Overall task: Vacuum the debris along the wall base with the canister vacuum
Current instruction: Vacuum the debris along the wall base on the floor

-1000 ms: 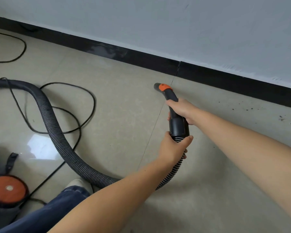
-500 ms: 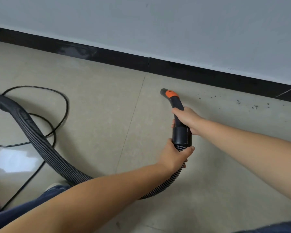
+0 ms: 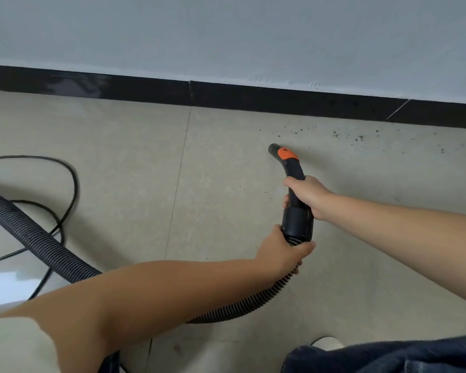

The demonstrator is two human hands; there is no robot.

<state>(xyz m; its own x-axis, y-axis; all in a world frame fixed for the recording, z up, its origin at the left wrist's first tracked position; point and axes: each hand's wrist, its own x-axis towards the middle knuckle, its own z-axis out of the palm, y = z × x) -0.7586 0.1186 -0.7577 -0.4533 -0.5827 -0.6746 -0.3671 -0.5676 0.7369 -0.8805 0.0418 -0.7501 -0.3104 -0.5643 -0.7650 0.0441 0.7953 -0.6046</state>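
Note:
The black vacuum nozzle handle [image 3: 293,168] with an orange patch near its tip points toward the wall, its mouth just above the beige tile floor. My right hand [image 3: 306,193] grips the curved handle. My left hand [image 3: 280,247] holds the ribbed grey hose [image 3: 41,243] where it joins the black cuff. Dark specks of debris [image 3: 347,134] lie scattered along the black baseboard [image 3: 280,99], to the right of and beyond the nozzle tip. The canister is out of view.
A black power cord [image 3: 70,184] loops on the floor at the left, beside the hose. A white wall rises above the baseboard. My jeans-clad knee [image 3: 388,355] and a white shoe tip [image 3: 327,341] sit at the bottom right.
I have shifted to the right along the wall. The nozzle has come nearer the debris, and the orange-topped canister has dropped out of view at the left. Both hands keep their hold.

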